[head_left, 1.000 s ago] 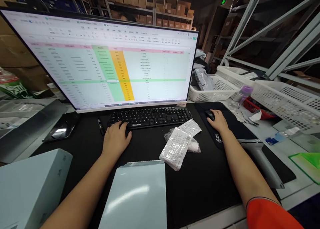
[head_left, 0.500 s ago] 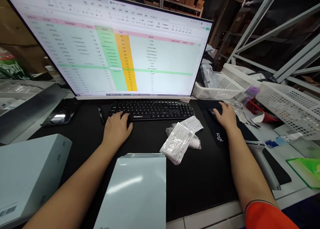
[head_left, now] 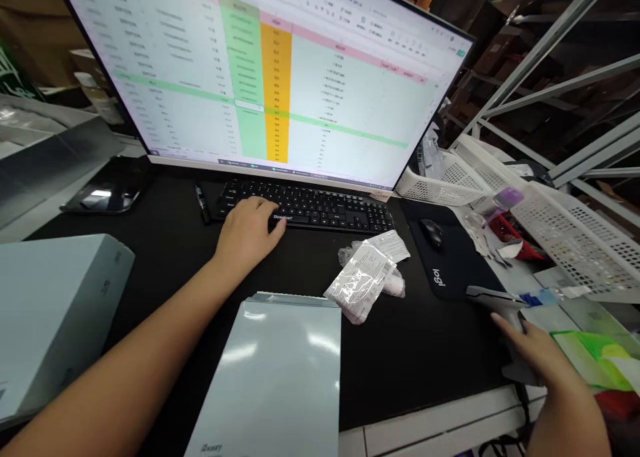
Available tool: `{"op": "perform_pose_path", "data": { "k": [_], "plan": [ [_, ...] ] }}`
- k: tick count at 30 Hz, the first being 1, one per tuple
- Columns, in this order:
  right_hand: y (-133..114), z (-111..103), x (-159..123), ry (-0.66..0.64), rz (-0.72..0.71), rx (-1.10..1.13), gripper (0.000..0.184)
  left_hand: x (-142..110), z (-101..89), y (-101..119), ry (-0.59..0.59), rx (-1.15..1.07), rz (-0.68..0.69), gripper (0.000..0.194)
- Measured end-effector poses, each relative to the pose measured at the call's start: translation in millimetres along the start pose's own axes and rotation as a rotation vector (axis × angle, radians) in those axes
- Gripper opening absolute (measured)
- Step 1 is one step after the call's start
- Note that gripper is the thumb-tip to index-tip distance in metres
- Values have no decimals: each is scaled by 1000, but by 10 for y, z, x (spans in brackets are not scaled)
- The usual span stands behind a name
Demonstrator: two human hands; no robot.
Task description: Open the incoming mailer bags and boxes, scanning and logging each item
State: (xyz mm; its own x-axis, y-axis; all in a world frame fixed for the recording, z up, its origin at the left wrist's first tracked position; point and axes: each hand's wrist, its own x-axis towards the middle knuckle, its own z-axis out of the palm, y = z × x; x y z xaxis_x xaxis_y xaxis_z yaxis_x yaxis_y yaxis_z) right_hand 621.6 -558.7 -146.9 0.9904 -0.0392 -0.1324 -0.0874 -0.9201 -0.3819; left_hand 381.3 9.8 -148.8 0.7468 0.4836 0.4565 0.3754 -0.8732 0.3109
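My left hand rests on the left part of a black keyboard, fingers over the keys and thumb held apart. At the right, my right hand is wrapped round the handle of a grey barcode scanner, whose head points left; some fingers are hidden. A black mouse lies untouched on a dark mouse pad. Between my forearms is a pale blue box. Just beyond its right corner lies a silvery labelled packet on top of a clear-wrapped item.
A wide monitor showing a spreadsheet stands behind the keyboard. Another pale box is at the left, with a glossy black device and a marker beyond. White perforated baskets line the right side.
My right hand has left the mouse and come back to the scanner, which has turned and shifted. My left hand has slid slightly right across the keyboard. The camera view has tilted.
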Motion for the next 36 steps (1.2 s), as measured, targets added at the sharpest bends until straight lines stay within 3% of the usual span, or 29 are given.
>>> {"op": "perform_pose_path", "data": {
  "k": [2,4,7,12,16,19,22,25,27,30,33,36],
  "plan": [
    [-2,54,-31,-201,89,261,52,47,-41,159,-83,-199,30,35],
    [-185,41,-98,-353,120,437,48,58,-52,298,-161,-298,84,34],
    [-659,-83,-341,-420,18,474,45,32,-16,365,-162,-250,164,32],
    [-1550,-316,-993,-563,-355,247,36,-13,57,107,53,-118,167,31],
    [-2062,-355,-1184,-651,-422,53,21,-38,78,-193,144,86,148,35],
    [-2202,-329,-1152,-694,-459,9,15,-43,86,-330,166,121,94,33],
    [-2117,-307,-1117,-666,-470,76,24,-54,59,-319,174,145,45,29],
    [-1827,-273,-956,-625,-410,170,44,-70,13,-226,131,152,-12,27],
    [-1563,-222,-690,-521,-306,230,58,-80,-4,-188,115,160,-82,27],
    [-1144,-118,-107,-260,-57,317,80,-103,-6,-208,126,187,-169,31],
    [-758,-33,443,-230,141,363,99,-125,8,-278,119,185,-198,35],
    [-465,12,751,-277,283,423,108,-133,33,-337,97,168,-196,37]
  ]
}}
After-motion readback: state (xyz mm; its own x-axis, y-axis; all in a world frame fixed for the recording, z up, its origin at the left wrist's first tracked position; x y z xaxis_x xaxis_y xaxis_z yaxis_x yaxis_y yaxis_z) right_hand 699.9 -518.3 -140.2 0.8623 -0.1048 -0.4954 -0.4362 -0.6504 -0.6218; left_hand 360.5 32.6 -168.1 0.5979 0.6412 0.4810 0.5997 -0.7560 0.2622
